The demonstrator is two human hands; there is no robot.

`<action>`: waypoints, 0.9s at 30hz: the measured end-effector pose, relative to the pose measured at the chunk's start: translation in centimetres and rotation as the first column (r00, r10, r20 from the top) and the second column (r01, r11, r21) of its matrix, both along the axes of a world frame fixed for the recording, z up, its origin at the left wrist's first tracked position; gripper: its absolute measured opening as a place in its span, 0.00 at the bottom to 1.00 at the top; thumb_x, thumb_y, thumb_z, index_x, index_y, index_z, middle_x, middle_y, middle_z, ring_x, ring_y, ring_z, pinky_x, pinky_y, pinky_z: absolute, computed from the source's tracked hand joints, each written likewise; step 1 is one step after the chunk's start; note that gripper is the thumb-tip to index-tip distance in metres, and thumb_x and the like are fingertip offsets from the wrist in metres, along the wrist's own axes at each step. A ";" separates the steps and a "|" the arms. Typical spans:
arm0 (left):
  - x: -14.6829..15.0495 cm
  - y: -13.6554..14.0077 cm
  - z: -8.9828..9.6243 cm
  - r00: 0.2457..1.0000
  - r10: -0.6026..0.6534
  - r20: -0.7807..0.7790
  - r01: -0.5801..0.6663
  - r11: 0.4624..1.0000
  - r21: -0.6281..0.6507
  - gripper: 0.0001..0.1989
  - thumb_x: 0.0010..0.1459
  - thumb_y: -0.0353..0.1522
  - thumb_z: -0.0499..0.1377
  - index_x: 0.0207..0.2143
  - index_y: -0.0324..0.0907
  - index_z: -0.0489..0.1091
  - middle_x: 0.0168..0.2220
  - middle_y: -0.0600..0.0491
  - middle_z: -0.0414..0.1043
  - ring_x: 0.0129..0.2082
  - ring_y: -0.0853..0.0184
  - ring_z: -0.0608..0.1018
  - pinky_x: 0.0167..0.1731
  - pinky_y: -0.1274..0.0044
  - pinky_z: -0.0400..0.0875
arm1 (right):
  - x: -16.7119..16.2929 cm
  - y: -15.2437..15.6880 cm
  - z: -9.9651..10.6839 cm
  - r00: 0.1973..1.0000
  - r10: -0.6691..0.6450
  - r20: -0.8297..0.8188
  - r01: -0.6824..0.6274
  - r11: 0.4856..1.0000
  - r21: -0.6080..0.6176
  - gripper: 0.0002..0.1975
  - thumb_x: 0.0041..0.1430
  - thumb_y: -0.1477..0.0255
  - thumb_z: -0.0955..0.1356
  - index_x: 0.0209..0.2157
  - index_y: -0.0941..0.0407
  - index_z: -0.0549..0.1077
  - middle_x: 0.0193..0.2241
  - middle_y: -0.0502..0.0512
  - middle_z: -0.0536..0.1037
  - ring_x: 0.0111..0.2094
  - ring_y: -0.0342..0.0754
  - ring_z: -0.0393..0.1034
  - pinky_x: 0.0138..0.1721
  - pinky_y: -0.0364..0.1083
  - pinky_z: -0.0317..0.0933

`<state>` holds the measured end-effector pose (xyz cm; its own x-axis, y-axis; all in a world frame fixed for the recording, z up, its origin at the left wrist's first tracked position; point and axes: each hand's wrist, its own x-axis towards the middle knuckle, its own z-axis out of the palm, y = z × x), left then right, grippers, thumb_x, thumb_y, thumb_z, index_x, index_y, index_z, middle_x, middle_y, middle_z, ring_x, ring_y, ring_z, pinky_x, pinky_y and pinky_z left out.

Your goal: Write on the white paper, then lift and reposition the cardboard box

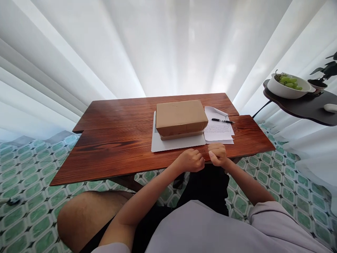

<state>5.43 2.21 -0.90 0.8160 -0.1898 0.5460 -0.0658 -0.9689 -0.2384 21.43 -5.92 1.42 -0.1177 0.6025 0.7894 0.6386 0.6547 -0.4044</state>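
Note:
My left hand (191,160) and my right hand (217,154) rest as loose fists on the near edge of a reddish wooden table (118,140), side by side and nearly touching. Neither holds anything. Just beyond them lies a grey mat (173,143) with a closed brown cardboard box (180,117) on it, stacked on a flatter brown box. To the right of the box lie printed white sheets of paper (219,130) with a black pen (222,121) on top.
At the right stands a dark side table (302,107) bearing a white bowl of green grapes (288,86), a potted plant (325,75) and a white object at the frame edge. White curtains hang behind. The floor has green patterned tiles (31,211).

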 end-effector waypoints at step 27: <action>14.1 -3.9 0.7 0.900 0.246 -0.360 -0.382 0.842 -0.381 0.22 0.66 0.35 0.47 0.58 0.35 0.61 0.51 0.42 0.66 0.43 0.60 0.70 0.30 0.71 0.65 | 18.8 3.6 -2.7 0.435 -0.497 0.751 0.870 0.448 -0.207 0.16 0.69 0.66 0.61 0.51 0.54 0.75 0.42 0.61 0.77 0.43 0.52 0.69 0.30 0.46 0.53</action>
<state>19.54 -1.69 -0.17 0.9214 0.3033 0.2430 0.2613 -0.9463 0.1901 40.24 -2.37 -1.29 0.2888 0.9152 0.2811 0.9414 -0.3249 0.0908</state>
